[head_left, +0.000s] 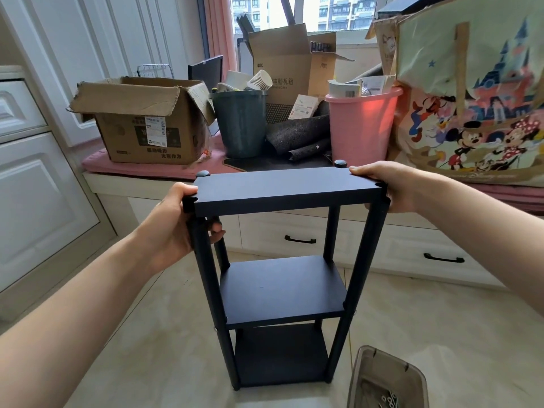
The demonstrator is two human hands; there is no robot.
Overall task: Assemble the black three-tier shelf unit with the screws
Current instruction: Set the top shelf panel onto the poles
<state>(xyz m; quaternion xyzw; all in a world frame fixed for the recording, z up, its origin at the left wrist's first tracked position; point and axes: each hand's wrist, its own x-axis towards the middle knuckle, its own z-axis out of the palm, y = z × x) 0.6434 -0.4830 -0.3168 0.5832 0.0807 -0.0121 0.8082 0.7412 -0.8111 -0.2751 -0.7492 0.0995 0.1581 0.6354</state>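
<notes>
The tiled floor carries the black shelf unit and a clear screw bin.

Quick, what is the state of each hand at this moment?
Left hand: fingers curled round the front-left post under the top shelf.
Right hand: grips the right end of the top shelf.

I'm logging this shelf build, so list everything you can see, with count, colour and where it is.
shelf unit: one, black, three tiers, upright on the floor
screw container: one, clear, floor at lower right, screws inside
cardboard boxes: two, brown, open, on the window seat
bins: two, one dark grey, one pink, on the window seat, both filled
cartoon bag: one, cream, printed, at right
drawer handles: two, black, below the seat
left hand: grips the near left post
right hand: holds the top tier's right end
</notes>
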